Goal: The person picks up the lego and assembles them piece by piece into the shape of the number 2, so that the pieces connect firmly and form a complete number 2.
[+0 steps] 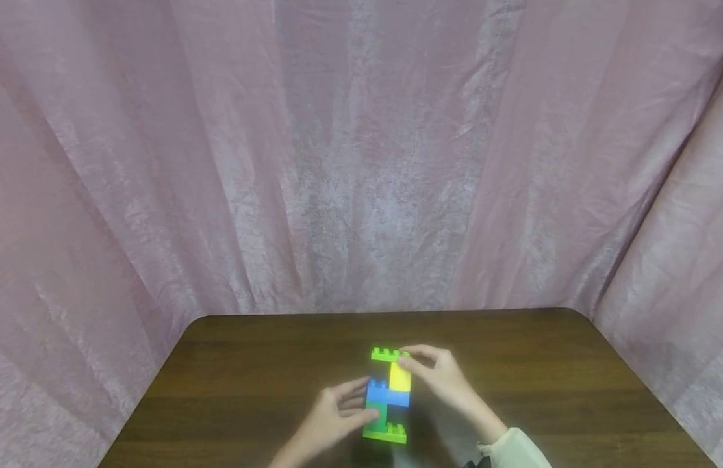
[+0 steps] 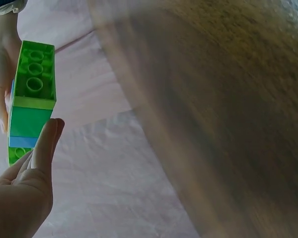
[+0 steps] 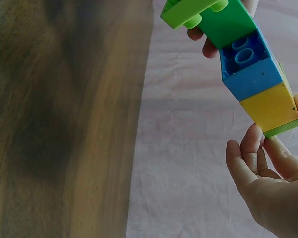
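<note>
A stack of toy building bricks is held above the table between both hands, the hollow underside of its bottom piece showing in the left wrist view. From the bottom up come a flat lime brick (image 1: 390,437), a green brick (image 2: 32,120), a blue brick (image 3: 253,78), a yellow brick (image 3: 272,108) and another flat lime brick (image 1: 384,355). My left hand (image 1: 329,419) grips the stack around the green and blue bricks, thumb on the green one. My right hand (image 1: 445,377) pinches the top end, thumb and finger at the upper lime brick and the yellow brick.
Below the stack lies a dark brown wooden table (image 1: 250,364) with rounded far corners. Pink velvety curtains (image 1: 373,162) hang behind it and along both sides. A pale sleeve (image 1: 516,448) covers the right forearm.
</note>
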Tool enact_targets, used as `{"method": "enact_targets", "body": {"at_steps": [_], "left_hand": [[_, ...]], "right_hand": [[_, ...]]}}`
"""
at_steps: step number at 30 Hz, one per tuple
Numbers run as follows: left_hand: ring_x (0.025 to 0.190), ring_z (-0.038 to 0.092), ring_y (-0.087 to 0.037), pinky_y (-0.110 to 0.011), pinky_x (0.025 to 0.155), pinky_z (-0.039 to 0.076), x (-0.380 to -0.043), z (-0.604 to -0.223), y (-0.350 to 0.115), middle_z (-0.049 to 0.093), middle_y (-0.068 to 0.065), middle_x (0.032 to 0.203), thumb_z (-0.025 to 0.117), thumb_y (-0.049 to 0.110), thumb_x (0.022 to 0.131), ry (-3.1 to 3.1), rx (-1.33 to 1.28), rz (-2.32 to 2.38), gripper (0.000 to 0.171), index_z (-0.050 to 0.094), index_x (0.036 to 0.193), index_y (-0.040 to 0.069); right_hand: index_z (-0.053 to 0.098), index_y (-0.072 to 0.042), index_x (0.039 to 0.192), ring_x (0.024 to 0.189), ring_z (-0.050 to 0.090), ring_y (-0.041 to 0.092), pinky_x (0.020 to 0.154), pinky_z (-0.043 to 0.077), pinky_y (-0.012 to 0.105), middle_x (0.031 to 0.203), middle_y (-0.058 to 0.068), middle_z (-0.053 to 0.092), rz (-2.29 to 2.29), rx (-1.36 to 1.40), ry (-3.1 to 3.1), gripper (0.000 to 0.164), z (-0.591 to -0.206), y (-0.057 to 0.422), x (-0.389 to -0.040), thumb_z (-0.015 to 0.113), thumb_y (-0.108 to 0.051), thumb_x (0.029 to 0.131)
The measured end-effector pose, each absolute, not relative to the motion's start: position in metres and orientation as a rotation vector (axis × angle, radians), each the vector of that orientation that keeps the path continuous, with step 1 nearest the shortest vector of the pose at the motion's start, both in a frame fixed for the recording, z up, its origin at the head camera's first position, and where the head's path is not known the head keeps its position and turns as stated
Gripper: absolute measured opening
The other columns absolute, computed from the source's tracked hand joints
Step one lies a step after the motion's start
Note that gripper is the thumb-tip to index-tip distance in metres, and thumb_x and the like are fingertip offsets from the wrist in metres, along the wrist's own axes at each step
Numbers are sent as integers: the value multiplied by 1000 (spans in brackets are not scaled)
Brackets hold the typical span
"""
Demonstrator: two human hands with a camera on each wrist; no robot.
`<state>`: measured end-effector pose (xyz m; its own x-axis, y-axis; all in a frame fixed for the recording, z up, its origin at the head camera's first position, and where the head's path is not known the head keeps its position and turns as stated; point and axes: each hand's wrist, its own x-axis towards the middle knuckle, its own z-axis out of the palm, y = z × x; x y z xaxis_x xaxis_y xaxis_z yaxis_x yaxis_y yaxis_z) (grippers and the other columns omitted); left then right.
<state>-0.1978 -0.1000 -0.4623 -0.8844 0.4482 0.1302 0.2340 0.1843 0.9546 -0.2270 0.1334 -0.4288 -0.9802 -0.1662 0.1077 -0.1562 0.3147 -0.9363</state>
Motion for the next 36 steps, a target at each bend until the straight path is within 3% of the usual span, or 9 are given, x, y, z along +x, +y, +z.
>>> {"method": "enact_targets", "body": {"at_steps": [12, 26, 36], "left_hand": [[124, 52, -50, -37, 99, 53, -188, -465, -102, 33, -29, 153, 85, 13, 70, 2228, 913, 1693, 99, 29, 151, 2], [122, 54, -49, -31, 98, 54, -188, -465, -102, 36, -30, 151, 79, 10, 76, 2220, 943, 1687, 87, 33, 149, 4], [116, 60, -46, -31, 93, 57, -188, -461, -106, 37, -29, 150, 81, 15, 76, 2248, 852, 1682, 86, 35, 149, 6]], "right_hand": [[67, 1, 116, 110, 67, 31, 95, 56, 42, 120, 20, 69, -1814, -225, 2561, 36, -428, 134, -226, 66, -25, 92], [68, -1, 115, 113, 65, 31, 99, 53, 46, 118, 17, 70, -1829, -172, 2575, 34, -428, 130, -223, 67, -25, 91], [56, -1, 133, 119, 61, 37, 94, 57, 35, 136, 24, 58, -1838, -325, 2508, 48, -429, 133, -220, 65, -25, 93]]}}
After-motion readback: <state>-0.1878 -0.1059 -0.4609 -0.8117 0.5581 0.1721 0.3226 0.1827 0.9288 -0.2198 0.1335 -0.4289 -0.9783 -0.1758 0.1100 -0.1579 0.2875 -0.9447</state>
